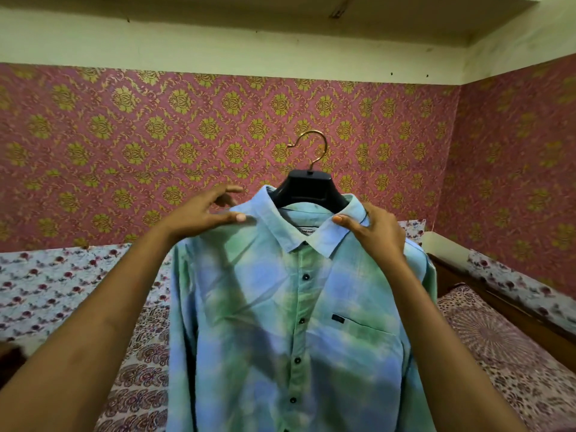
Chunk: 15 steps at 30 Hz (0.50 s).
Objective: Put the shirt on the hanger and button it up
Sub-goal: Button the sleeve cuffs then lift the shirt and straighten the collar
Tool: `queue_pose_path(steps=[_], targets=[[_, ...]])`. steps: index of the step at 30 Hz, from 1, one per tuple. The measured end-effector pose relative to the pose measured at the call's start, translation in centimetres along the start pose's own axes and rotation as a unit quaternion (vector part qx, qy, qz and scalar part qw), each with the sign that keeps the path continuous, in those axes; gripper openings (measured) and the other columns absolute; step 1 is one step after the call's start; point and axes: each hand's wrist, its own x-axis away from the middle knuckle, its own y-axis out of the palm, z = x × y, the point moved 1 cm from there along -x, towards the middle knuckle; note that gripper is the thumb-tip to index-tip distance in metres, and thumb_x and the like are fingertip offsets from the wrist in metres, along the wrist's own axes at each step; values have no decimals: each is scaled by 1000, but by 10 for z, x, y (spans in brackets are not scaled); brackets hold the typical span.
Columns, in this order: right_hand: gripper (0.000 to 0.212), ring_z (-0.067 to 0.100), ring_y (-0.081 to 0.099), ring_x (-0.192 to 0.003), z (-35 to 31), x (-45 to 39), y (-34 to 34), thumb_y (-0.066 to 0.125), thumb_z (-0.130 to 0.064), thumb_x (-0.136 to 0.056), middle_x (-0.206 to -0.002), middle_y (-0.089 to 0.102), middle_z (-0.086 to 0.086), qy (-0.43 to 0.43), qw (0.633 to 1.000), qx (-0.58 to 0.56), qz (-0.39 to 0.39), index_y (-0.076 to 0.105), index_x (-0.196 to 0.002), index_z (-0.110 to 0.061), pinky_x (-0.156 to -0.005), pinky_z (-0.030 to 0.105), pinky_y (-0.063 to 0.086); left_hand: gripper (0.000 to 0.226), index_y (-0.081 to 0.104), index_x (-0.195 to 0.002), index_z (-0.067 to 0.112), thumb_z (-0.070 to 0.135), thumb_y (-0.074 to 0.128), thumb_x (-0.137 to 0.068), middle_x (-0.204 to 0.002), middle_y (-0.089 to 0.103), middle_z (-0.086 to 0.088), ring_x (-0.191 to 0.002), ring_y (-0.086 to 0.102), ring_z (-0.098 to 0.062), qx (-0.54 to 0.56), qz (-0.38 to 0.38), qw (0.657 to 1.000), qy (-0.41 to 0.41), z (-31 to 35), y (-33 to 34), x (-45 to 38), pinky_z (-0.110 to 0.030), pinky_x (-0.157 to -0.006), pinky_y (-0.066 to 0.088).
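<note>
A blue-and-green tie-dye shirt hangs in front of me on a black hanger with a gold hook. Its front is closed with dark buttons down the placket; the collar lies folded down. My left hand pinches the shirt's left shoulder beside the collar, thumb in front and fingers behind. My right hand grips the right shoulder, thumb pressing on the collar tip. Both hands hold the shirt and hanger up in the air. The shirt's lower hem is out of view.
Below lies a bed with a patterned cover, and a floral sheet along the wall. Pink and gold wallpaper covers the walls behind. A wooden bed edge runs at the right.
</note>
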Motion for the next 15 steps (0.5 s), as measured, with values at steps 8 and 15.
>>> queue_pose_path(steps=[8,15], targets=[[46,30,61,-86,40,1,-21,60,-63,-73,-89,69,9,15,1000,4,8,62,-90,-20,-58,33,36,59,46,-132,12,8,70,-79,-125,55,-12,-110,50,-26,-89,-160,963,-197,-30,13,1,-41,-97,44],[43,31,61,-92,58,1,-53,65,-52,-77,-96,69,12,25,1000,1,-8,65,-97,-14,-67,39,42,13,67,-94,-2,-2,63,-81,-80,63,-10,-68,53,-18,-153,-66,963,-211,-24,27,-17,-22,-53,41]])
